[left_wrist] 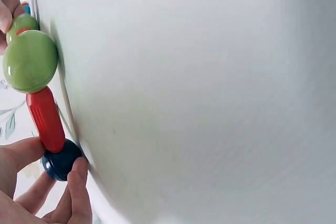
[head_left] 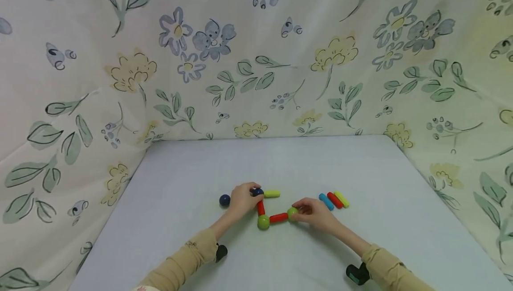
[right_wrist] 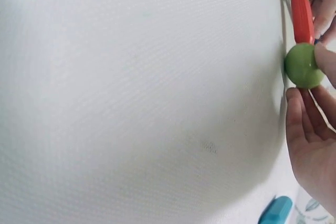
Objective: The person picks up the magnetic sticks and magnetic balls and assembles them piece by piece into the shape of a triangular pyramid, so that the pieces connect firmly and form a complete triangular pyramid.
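Note:
A chain of magnetic pieces lies on the white table (head_left: 192, 170). It runs from a yellow rod (head_left: 272, 193) to a dark blue ball (head_left: 258, 191), down a red rod (head_left: 261, 207) to a green ball (head_left: 263, 222), then along a second red rod (head_left: 278, 217) to a smaller-looking green ball (head_left: 292, 213). My left hand (head_left: 247, 195) pinches the dark blue ball (left_wrist: 60, 161) between thumb and fingers. With its fingertips, my right hand (head_left: 301, 211) pinches the end green ball (right_wrist: 303, 65).
A loose dark blue ball (head_left: 225, 200) lies just left of my left hand. Three loose rods, blue (head_left: 326, 202), red (head_left: 334, 200) and yellow (head_left: 342, 199), lie side by side right of my right hand. Flowered cloth walls (head_left: 256, 59) enclose the table.

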`<state>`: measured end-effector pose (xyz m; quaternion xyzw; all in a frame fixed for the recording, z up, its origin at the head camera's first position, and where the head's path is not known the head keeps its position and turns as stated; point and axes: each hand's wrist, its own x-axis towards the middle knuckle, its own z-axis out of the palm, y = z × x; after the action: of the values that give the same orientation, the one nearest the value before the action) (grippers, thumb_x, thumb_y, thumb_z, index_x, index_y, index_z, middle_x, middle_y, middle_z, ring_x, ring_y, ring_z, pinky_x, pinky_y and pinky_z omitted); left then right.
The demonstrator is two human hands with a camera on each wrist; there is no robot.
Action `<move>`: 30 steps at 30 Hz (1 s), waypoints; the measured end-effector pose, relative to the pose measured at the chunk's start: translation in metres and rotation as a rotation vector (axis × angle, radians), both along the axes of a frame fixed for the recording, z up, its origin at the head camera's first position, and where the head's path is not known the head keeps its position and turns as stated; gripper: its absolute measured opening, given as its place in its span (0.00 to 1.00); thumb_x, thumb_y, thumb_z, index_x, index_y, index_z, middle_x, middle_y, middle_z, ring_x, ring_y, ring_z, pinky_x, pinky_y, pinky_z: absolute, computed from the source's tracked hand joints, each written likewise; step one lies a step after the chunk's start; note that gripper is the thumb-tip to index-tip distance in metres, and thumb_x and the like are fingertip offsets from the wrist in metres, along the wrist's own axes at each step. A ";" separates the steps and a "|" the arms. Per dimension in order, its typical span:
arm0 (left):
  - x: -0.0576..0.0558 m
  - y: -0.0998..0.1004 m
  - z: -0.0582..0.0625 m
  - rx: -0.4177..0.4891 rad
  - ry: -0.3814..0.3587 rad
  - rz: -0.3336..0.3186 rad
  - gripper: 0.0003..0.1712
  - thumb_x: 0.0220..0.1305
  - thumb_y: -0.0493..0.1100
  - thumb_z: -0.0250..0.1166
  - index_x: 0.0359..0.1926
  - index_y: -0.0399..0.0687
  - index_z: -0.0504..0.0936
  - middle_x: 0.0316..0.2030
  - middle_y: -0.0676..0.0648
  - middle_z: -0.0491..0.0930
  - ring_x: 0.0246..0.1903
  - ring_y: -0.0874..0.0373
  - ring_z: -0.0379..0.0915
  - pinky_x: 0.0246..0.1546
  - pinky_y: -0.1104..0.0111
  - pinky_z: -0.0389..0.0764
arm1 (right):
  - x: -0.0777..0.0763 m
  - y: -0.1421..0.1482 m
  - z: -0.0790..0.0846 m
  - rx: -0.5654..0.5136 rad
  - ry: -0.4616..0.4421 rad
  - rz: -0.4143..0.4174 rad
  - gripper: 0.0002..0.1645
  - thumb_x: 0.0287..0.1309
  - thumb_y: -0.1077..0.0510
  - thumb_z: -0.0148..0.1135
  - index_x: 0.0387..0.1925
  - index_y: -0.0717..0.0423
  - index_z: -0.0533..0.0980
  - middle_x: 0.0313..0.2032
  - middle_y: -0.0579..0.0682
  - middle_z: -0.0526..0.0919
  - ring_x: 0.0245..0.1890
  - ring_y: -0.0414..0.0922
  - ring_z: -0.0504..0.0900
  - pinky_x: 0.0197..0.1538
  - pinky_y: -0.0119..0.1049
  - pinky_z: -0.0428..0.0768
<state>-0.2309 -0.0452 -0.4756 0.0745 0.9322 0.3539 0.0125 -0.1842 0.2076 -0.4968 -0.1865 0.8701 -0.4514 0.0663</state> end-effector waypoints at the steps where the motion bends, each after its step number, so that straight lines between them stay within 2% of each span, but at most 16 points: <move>1: 0.001 -0.001 -0.001 -0.001 0.004 0.000 0.16 0.53 0.46 0.71 0.44 0.48 0.84 0.39 0.43 0.83 0.32 0.57 0.76 0.32 0.67 0.77 | 0.000 0.000 0.000 -0.001 0.005 -0.014 0.19 0.54 0.52 0.68 0.45 0.58 0.80 0.37 0.49 0.84 0.32 0.33 0.77 0.37 0.25 0.79; 8: 0.008 -0.004 -0.001 0.050 0.003 -0.016 0.16 0.52 0.46 0.71 0.42 0.47 0.85 0.38 0.43 0.84 0.31 0.57 0.78 0.31 0.67 0.77 | -0.005 -0.002 0.002 0.014 0.055 -0.064 0.19 0.55 0.55 0.67 0.47 0.61 0.79 0.40 0.53 0.85 0.35 0.37 0.80 0.39 0.24 0.79; 14: 0.012 -0.007 -0.002 0.103 0.027 -0.047 0.16 0.53 0.44 0.71 0.42 0.43 0.85 0.38 0.42 0.85 0.34 0.55 0.80 0.35 0.65 0.80 | -0.009 -0.005 0.003 0.001 0.044 -0.083 0.19 0.56 0.58 0.66 0.49 0.62 0.78 0.44 0.56 0.84 0.40 0.46 0.83 0.42 0.24 0.80; 21: 0.014 -0.010 -0.005 0.151 0.061 -0.081 0.14 0.53 0.42 0.72 0.41 0.42 0.86 0.37 0.42 0.86 0.32 0.55 0.81 0.32 0.69 0.81 | -0.014 -0.007 -0.002 0.042 0.069 -0.125 0.18 0.57 0.60 0.65 0.50 0.58 0.78 0.46 0.55 0.83 0.41 0.47 0.83 0.43 0.29 0.82; 25: 0.014 -0.010 -0.006 0.164 0.070 -0.097 0.14 0.52 0.41 0.72 0.41 0.42 0.86 0.36 0.42 0.86 0.32 0.55 0.81 0.31 0.70 0.80 | -0.018 -0.008 -0.006 0.058 0.092 -0.124 0.19 0.57 0.61 0.64 0.51 0.56 0.78 0.47 0.54 0.83 0.42 0.47 0.83 0.45 0.32 0.82; 30: 0.016 -0.008 -0.007 0.155 0.069 -0.091 0.15 0.51 0.42 0.73 0.41 0.42 0.86 0.36 0.44 0.86 0.30 0.58 0.79 0.29 0.72 0.78 | -0.023 -0.011 -0.007 0.046 0.092 -0.101 0.20 0.58 0.63 0.62 0.53 0.57 0.77 0.49 0.57 0.83 0.43 0.49 0.83 0.47 0.37 0.82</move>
<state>-0.2152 -0.0535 -0.4823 0.1296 0.8977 0.4210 -0.0096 -0.2068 0.1969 -0.5035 -0.1615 0.8906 -0.4251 0.0077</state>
